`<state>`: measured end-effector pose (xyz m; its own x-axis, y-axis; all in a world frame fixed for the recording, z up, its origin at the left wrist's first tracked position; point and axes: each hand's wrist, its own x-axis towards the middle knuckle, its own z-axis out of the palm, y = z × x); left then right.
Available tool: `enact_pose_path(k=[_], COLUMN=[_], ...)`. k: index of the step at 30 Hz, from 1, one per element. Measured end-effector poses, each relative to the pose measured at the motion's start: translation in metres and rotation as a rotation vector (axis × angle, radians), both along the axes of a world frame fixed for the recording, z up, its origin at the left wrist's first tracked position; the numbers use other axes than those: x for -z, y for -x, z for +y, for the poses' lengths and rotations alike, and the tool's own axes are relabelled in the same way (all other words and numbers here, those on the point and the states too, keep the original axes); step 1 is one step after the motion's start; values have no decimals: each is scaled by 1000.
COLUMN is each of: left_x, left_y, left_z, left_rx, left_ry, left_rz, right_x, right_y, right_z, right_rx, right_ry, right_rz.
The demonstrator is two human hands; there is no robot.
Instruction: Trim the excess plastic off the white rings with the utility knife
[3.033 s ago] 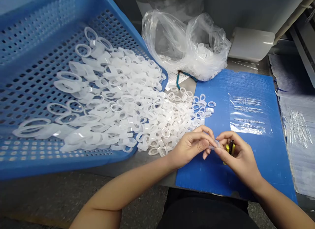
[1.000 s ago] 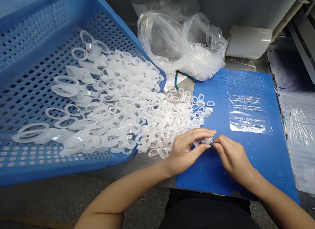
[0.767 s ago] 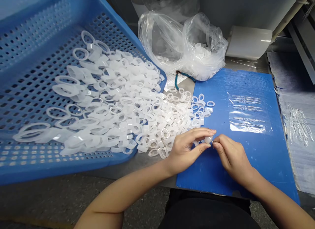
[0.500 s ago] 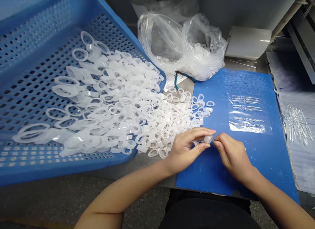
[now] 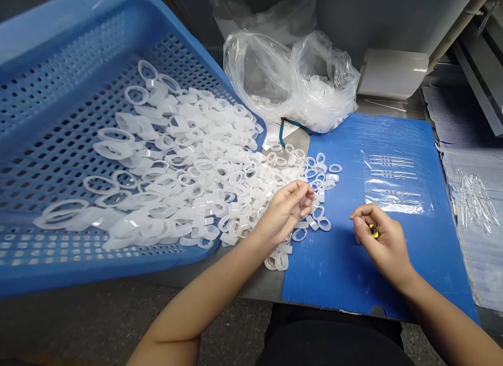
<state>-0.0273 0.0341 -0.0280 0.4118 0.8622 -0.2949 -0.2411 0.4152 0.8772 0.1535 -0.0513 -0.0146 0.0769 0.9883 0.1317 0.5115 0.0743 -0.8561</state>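
My left hand [image 5: 288, 208] is over the near edge of a heap of loose white plastic rings [image 5: 236, 193], its fingers curled inward. Whatever lies within those fingers is hidden. My right hand [image 5: 383, 240] is above the blue board, closed around a small tool with a yellow and black handle [image 5: 373, 231]; only the handle's end shows, so its kind is unclear. Several rings [image 5: 324, 223] lie on the board's left edge between the two hands.
A tilted blue basket [image 5: 188, 46] spills rings from the left. Behind stand a clear plastic bag [image 5: 330, 114] with white pieces and teal-handled pliers [image 5: 282, 132]. A clear packet [image 5: 393, 182] of thin pieces lies on the blue board [image 5: 353, 282]; similar loose pieces [image 5: 475, 198] lie right.
My hands have moved apart. The left went left and up from the board to the heap; the ring it held is no longer visible between its fingertips. My right hand turned, showing more yellow handle.
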Motion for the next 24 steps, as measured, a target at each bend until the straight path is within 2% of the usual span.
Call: enact_pose_path(k=[5,8,10,12,17,24], left_x=[6,17,21,22,14,6], left_y=[0,-9,-14,-17,-17,-15], left_z=[7,9,12,17,21,15], left_rx=[121,121,143,172,240,326], left_ry=[-738,-973,-1016,-1012,-939,-932], left_rz=[722,1046,1193,1258,1237,1289], right_x=[2,2,1,-1,-2,-1], right_y=[0,0,0,0,-2,-2], right_z=[2,2,2,2,2,3], right_rx=[-5,-17,-33,-57,-114,-70], right_ry=[22,-6,-29,-51,-78,-37], right_rz=[48,23,10,2,23,77])
